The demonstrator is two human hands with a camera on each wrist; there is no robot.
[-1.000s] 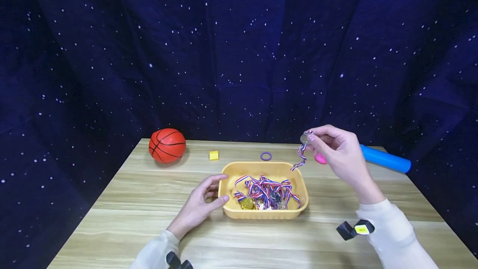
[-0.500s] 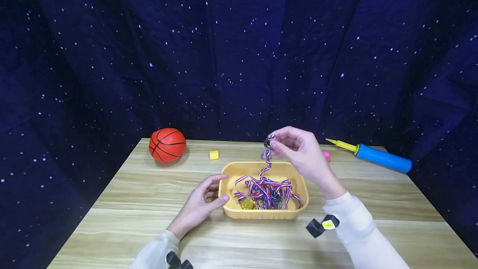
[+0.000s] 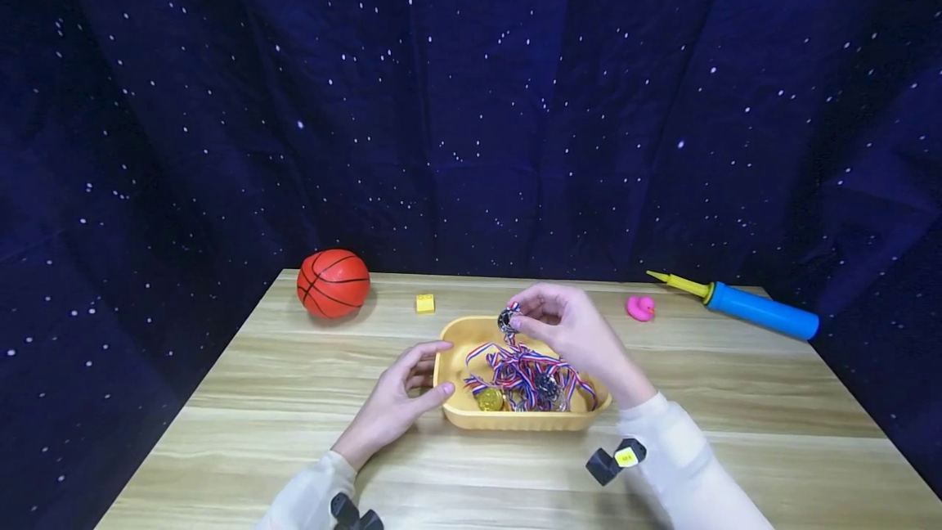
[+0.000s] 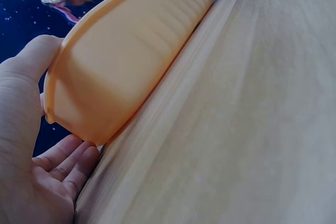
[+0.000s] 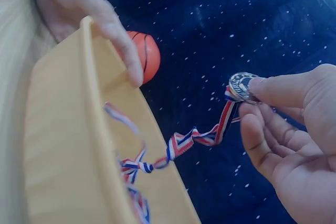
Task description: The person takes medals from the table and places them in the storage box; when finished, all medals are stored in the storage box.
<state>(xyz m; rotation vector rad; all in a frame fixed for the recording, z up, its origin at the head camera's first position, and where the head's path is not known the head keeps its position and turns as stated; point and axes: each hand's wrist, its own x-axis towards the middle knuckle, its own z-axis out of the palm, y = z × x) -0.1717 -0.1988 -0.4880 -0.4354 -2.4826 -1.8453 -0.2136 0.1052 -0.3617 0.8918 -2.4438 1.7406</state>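
A silver medal (image 3: 506,320) with a red, white and blue ribbon is pinched between the thumb and fingers of my right hand (image 3: 570,330), above the back of a yellow-orange plastic basin (image 3: 515,422). In the right wrist view, the medal's twisted ribbon (image 5: 181,144) trails down into the basin. My left hand (image 3: 401,391) holds the basin's left end, thumb at the rim and fingers against the outer wall. Inside the basin lie tangled striped ribbons (image 3: 515,366), a gold medal (image 3: 490,399) and a silver medal (image 3: 548,386). Some medals are partly covered by ribbon.
Toward the back of the wooden table (image 3: 294,399) are a red basketball (image 3: 334,284), a yellow toy brick (image 3: 425,303), a pink rubber duck (image 3: 640,308) and a blue and yellow hand pump (image 3: 761,308). A dark starry curtain (image 3: 471,105) hangs behind.
My right hand has carried the silver medal left and then down, from right of the basin to above it. The pink duck and pump have come into full view. My left hand stays put.
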